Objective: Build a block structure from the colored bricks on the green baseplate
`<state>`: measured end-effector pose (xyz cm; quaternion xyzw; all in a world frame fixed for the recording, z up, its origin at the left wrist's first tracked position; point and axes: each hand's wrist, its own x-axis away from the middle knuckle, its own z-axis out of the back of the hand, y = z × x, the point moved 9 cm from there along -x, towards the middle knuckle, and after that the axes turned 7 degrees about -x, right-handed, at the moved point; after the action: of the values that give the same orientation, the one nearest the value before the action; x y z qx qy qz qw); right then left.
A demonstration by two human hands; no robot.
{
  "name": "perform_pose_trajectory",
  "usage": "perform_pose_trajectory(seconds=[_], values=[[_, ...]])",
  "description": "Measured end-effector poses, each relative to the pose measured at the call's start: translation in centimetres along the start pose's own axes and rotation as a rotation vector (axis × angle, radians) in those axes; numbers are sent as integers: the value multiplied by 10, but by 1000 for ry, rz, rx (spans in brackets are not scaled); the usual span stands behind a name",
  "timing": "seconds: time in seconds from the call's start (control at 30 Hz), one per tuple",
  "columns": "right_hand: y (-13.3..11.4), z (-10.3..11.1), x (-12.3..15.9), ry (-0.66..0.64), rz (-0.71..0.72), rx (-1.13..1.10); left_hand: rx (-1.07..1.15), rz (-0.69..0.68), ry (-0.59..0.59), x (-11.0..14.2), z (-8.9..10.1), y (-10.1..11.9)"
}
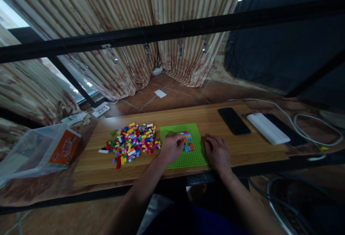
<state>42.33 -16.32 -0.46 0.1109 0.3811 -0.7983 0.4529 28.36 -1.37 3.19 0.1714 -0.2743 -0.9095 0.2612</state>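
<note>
- The square plate (192, 160) of studded green plastic lies near the worktop's middle, bearing a patch of small blocky bricks (189, 140).
- Left forearm slants across the front edge; the left hand (172, 148) arches over the plate, fingertips pinching an orange brick (184, 140).
- Right hand (217, 153), half curled and released, rests just beside the plate's right edge.
- Loose bricks (134, 139) heap toward the wood-grained worktop's (91, 168) left end.

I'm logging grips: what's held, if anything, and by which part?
Left hand seems to pinch a small orange brick; which part is too small to tell. Right hand: nothing visible.
</note>
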Motion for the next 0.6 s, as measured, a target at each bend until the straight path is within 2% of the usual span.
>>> perform_pose_trajectory(seconds=[0.27,0.47,0.6], values=[[0,1,0,9,-7,-13,-191,-41,41,5,-3,14],[0,1,0,-3,-17,-13,-228,47,123,8,4,2],[0,1,0,-11,-17,-14,-182,43,141,10,5,0]])
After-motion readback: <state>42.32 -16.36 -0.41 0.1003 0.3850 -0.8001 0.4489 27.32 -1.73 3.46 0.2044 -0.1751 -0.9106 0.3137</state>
